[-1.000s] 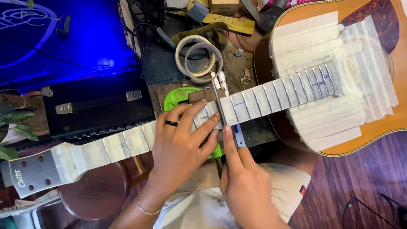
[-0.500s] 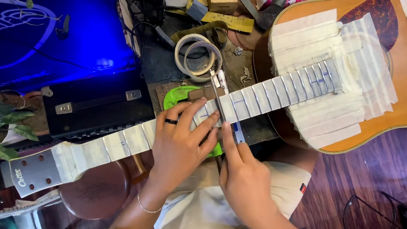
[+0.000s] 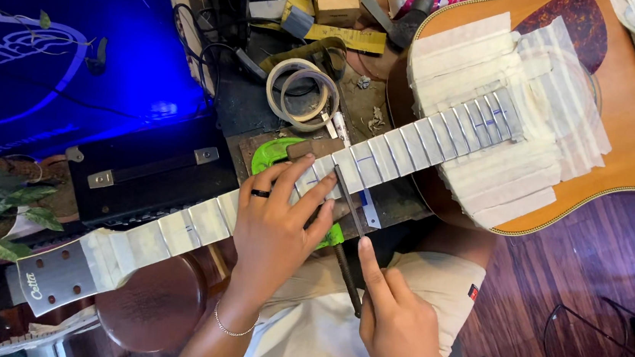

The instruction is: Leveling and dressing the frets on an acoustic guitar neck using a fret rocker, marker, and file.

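An acoustic guitar (image 3: 626,152) lies across the bench, its neck (image 3: 412,145) and the top around it covered with strips of pale masking tape, frets left bare. My left hand (image 3: 279,221), with a dark ring and a thin bracelet, lies flat on the neck, fingers spread beside a fret. My right hand (image 3: 397,323) is below the neck, shut on a thin dark file (image 3: 348,219). The file's tip rests across the fret, and my index finger points along it. A green neck rest (image 3: 270,155) shows under the neck.
Two rolls of tape (image 3: 302,93) and small boxes lie behind the neck. A black case (image 3: 149,179) sits left, next to a blue lit sign (image 3: 52,63) and a plant (image 3: 0,212). The headstock (image 3: 56,282) overhangs a round wooden stool (image 3: 153,302).
My right hand has drawn back from the neck toward my body, pulling the file with it. My left hand stays on the neck.
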